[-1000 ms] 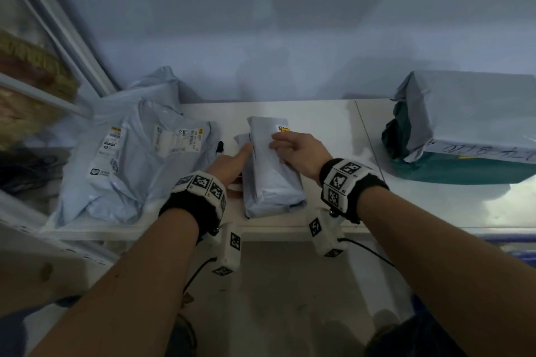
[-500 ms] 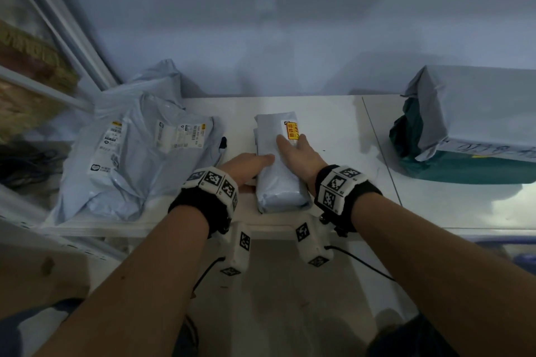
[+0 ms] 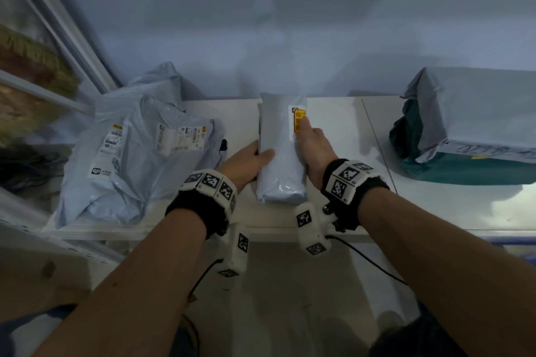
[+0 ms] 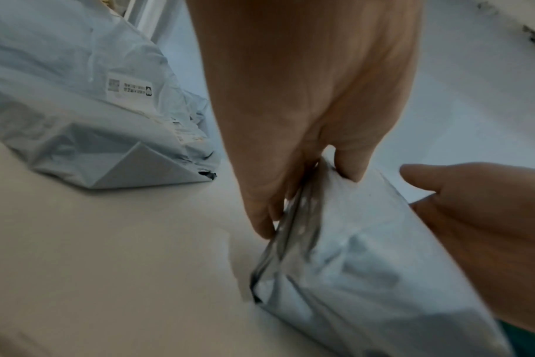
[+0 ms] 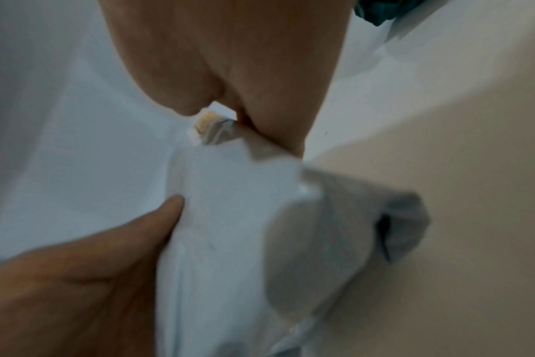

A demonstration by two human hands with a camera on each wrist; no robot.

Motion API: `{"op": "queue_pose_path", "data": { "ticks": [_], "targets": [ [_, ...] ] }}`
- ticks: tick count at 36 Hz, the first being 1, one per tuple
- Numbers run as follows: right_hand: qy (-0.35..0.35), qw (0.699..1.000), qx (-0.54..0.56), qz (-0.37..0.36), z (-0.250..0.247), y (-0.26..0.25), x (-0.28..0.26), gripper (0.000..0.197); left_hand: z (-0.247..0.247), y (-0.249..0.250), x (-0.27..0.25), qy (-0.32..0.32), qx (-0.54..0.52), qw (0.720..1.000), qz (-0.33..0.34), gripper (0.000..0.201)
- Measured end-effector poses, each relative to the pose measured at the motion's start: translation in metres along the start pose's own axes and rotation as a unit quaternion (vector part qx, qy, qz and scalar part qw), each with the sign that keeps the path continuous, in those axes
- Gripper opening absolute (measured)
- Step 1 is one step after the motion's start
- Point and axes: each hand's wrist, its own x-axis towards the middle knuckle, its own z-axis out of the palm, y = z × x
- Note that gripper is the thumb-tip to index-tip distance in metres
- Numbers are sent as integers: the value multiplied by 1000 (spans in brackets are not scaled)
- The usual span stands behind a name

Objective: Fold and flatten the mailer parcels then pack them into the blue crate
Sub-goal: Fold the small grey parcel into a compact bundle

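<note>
A folded grey mailer parcel with a yellow label lies lengthwise on the white table, its far end at the wall. My left hand grips its left edge, thumb on top and fingers down the side. My right hand holds the right edge, with one finger on the label, and pinches there in the right wrist view. The parcel's near end is crumpled and closed. No blue crate is plainly in view.
A loose pile of grey mailers with white labels covers the table's left end. A large box wrapped in grey and teal plastic stands at the right. A metal shelf frame rises at far left. Floor lies below the table's front edge.
The parcel went from tilted to straight and slid back to the wall. My right hand came off its top to the right edge, and my left thumb moved onto the top.
</note>
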Motion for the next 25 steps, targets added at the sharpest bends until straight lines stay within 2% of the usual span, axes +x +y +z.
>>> {"op": "queue_pose_path", "data": {
  "ticks": [4, 7, 8, 11, 13, 15, 18, 19, 21, 23, 25],
  "targets": [
    [32, 994, 107, -12, -7, -27, -14, 92, -4, 6, -3, 21, -9, 997, 75, 57],
    [33, 986, 162, -15, -9, -37, -13, 76, -3, 8, -5, 21, -5, 993, 113, 68],
    [30, 985, 168, -12, -10, -39, -11, 81, -2, 8, -5, 17, -4, 993, 118, 70],
    [6, 986, 169, 13, -13, -33, 13, 124, 1, 10, -7, 11, -11, 992, 123, 71],
    [-24, 985, 167, 21, -12, -28, 26, 139, 5, 14, -9, 6, -28, 992, 125, 69],
    [-45, 989, 141, 13, -10, -40, 6, 129, 6, 20, -9, 9, -46, 991, 127, 63],
    [-88, 987, 137, -13, -7, -56, -31, 81, 2, 27, -8, 46, -20, 990, 133, 74],
    [-107, 983, 147, -14, -8, -56, -32, 75, -1, 27, -7, 64, -9, 989, 134, 79],
    [-120, 983, 141, -6, -8, -51, -31, 82, -7, 27, -5, 88, 10, 987, 135, 80],
    [-114, 987, 109, -13, -9, -47, -32, 92, -12, 29, -5, 79, 29, 987, 137, 76],
    [-107, 991, 82, -25, -11, -42, -33, 89, -14, 34, -6, 65, 52, 988, 131, 66]
  ]
}}
